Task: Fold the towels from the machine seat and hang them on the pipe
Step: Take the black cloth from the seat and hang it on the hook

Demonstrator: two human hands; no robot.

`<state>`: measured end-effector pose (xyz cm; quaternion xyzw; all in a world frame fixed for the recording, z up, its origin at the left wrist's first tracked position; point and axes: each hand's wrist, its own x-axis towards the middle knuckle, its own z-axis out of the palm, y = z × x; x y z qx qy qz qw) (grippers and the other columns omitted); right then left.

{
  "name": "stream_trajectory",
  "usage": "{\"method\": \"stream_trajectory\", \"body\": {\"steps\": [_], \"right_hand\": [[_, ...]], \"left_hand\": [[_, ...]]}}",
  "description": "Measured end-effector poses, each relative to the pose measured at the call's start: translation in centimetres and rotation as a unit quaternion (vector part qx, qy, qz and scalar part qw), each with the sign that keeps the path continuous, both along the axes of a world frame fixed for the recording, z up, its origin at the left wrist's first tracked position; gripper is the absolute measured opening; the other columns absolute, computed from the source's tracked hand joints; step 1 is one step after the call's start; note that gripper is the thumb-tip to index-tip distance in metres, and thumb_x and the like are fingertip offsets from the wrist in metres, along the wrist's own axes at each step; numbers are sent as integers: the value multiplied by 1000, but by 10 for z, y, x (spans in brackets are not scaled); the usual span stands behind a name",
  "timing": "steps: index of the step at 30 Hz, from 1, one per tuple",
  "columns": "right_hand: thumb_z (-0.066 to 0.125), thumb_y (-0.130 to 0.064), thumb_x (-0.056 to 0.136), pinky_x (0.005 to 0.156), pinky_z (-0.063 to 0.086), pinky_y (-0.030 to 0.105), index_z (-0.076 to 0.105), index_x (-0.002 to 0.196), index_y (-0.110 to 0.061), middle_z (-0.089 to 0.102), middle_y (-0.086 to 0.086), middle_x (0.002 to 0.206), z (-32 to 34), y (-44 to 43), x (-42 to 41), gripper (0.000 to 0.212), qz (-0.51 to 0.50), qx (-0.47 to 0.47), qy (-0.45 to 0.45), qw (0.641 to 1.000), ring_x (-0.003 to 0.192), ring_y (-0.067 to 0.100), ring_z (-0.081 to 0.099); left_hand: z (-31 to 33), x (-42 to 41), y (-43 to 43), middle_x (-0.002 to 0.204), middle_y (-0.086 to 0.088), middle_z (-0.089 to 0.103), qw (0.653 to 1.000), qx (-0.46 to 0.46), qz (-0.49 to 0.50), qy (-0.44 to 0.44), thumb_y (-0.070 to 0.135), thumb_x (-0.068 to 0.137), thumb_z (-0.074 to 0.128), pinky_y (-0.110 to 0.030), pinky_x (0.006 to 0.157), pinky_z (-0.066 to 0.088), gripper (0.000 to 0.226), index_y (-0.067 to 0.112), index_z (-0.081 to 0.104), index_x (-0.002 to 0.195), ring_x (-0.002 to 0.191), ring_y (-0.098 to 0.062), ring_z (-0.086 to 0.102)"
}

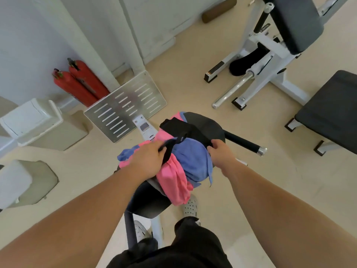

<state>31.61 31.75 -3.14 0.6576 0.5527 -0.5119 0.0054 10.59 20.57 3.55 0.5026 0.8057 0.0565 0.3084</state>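
Two hands on the black towel [173,127]: pickup step.
Left hand [147,160], right hand [220,152]: fingers curled round its ends; next, lift clear and fold.

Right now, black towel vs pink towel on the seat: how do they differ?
The left hand and right hand both grip the black towel; neither grips the pink towel. The black towel lies on top of the pile, while the pink towel sits lower, partly under the blue towel. The pink towel droops off the edge; the black towel does not. Both are still at the machine seat.
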Motion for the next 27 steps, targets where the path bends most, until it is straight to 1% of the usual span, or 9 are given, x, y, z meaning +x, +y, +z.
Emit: {"method": "stream_trajectory", "body": {"steps": [2, 5, 8, 11, 14, 17, 20, 24, 27], "right_hand": [[49, -27, 100, 93, 50, 39, 52, 138, -17, 62, 8, 128, -13, 4, -1, 39, 1, 23, -19, 1000, 111, 31, 59], [55, -31, 97, 74, 47, 34, 59, 93, -17, 63, 5, 90, -26, 10, 2, 16, 59, 29, -47, 997, 85, 28, 58], [56, -31, 97, 66, 43, 35, 52, 73, -12, 55, 8, 73, -29, 16, 11, 31, 84, 14, -43, 995, 70, 26, 51], [57, -26, 97, 60, 37, 30, 46, 71, -17, 50, 5, 72, -26, 18, 26, 29, 128, -27, -27, 991, 65, 21, 44], [56, -21, 98, 60, 37, 29, 49, 79, -18, 53, 6, 80, -23, 22, 41, 21, 245, -34, -69, 967, 74, 24, 51], [51, -24, 102, 59, 37, 29, 51, 84, -16, 54, 5, 80, -20, 28, 50, 20, 272, -6, -76, 959, 76, 24, 52], [47, -22, 104, 62, 41, 32, 54, 94, -13, 60, 7, 81, -13, 35, 54, 15, 205, 66, -18, 976, 75, 25, 56], [57, -29, 100, 55, 42, 21, 59, 100, -22, 66, -2, 70, -1, 45, 68, 7, 111, 57, 60, 990, 62, 12, 58], [70, -34, 92, 69, 52, 31, 61, 110, -25, 75, 4, 86, -2, 46, 79, 22, 219, -37, 49, 974, 82, 19, 69]], "left_hand": [[-16, 6, 7, 98, -11, 69, 999, -26, -6, 28, 27, 106, 40, -41, 76, 47, 28, 12, 64, 109, 83, -27, 61], [-33, 13, 11, 91, -6, 63, 996, -71, -19, 43, 28, 108, 38, -33, 69, 38, 29, 12, 62, 108, 79, -25, 56], [-45, 17, 8, 103, -9, 69, 992, -116, -55, 18, 28, 108, 37, -36, 74, 44, 26, 13, 59, 112, 88, -27, 62], [-55, 18, 8, 135, -6, 62, 988, -125, -95, -4, 25, 106, 43, -36, 80, 48, 32, 16, 54, 134, 91, -23, 64], [-60, 22, 15, 161, 7, 36, 982, -98, -162, -9, 22, 103, 49, -41, 82, 51, 27, 22, 60, 128, 86, -18, 58], [-70, 28, 20, 169, 11, 12, 967, -97, -237, 19, 17, 100, 48, -44, 103, 46, 30, 24, 63, 125, 128, -24, 49], [-77, 34, 24, 169, 13, -2, 957, -109, -265, 49, 20, 100, 48, -44, 105, 44, 19, 26, 65, 106, 134, -26, 45], [-76, 38, 31, 168, 7, 19, 954, -134, -260, 58, 24, 104, 46, -43, 102, 44, 29, 21, 64, 127, 115, -24, 55], [-78, 36, 31, 157, 2, 42, 955, -140, -254, 63, 21, 104, 47, -42, 99, 47, 40, 21, 53, 143, 102, -22, 58]]}}
